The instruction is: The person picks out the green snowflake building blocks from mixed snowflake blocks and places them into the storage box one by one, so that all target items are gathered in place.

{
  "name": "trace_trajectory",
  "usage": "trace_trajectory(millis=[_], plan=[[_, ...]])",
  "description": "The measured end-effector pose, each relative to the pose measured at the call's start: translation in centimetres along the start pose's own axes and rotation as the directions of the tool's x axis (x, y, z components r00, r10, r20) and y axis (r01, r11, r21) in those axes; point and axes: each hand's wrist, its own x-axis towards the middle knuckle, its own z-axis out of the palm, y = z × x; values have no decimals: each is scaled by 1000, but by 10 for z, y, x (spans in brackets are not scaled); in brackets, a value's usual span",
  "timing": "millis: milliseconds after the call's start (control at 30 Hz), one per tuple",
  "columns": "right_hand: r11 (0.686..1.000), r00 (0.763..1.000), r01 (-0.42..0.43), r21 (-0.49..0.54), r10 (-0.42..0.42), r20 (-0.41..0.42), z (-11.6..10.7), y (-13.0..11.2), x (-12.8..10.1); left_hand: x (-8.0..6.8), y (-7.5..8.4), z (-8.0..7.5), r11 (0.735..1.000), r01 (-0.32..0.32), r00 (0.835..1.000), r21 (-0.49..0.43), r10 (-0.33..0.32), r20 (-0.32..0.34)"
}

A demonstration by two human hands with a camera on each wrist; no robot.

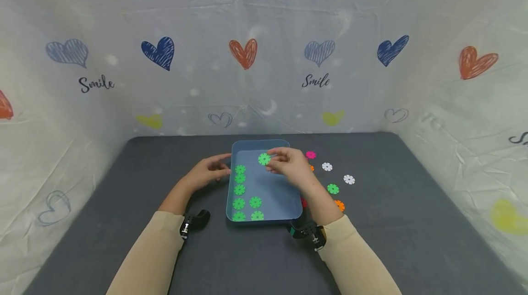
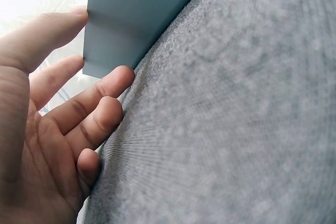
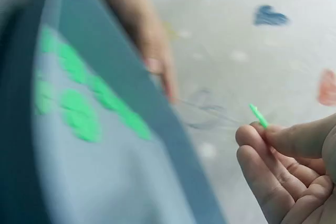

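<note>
A shallow blue tray (image 1: 277, 196) lies on the dark table. My right hand (image 1: 291, 166) pinches a green notched disc (image 1: 264, 159) between thumb and fingers above the tray's far part. Seen edge-on in the right wrist view, that disc (image 3: 258, 116) stands out past the fingertips. Inside the tray, several green discs (image 1: 239, 189) form a column along the left wall, and two more (image 1: 255, 202) sit beside it at the near end. My left hand (image 1: 204, 174) touches the tray's left wall with its fingertips; in the left wrist view the fingers (image 2: 60, 74) are relaxed.
Right of the tray, loose discs are scattered: a pink one (image 1: 310, 154), two white ones (image 1: 327, 166), a green one (image 1: 332, 188) and orange ones (image 1: 339, 205). A red disc (image 1: 304, 202) is partly hidden by my right arm. A heart-printed curtain (image 1: 272, 93) hangs behind the table.
</note>
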Motion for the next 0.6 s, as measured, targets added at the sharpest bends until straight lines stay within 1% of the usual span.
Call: trace_trajectory(millis=[67,133,267,433,500,600], plan=[[999,999,-10,-34,11,30,12,7,2,1,1,-1,1000,-5,1000,-4,5,3],[996,998,-18,-89,23,56,23,15,3,1,1,-1,1000,-8,1000,-5,8,1],[974,994,-34,-222,55,89,37,31,2,1,2,0,1000,-5,1000,2,5,3],[942,991,-33,-333,74,112,42,39,-1,1,3,1,1000,4,1000,12,-4,10],[929,991,-17,-370,64,114,42,38,-2,1,3,1,1000,2,1000,11,-2,9],[893,992,26,-449,32,119,43,35,-3,1,4,1,1000,2,1000,12,-2,8]])
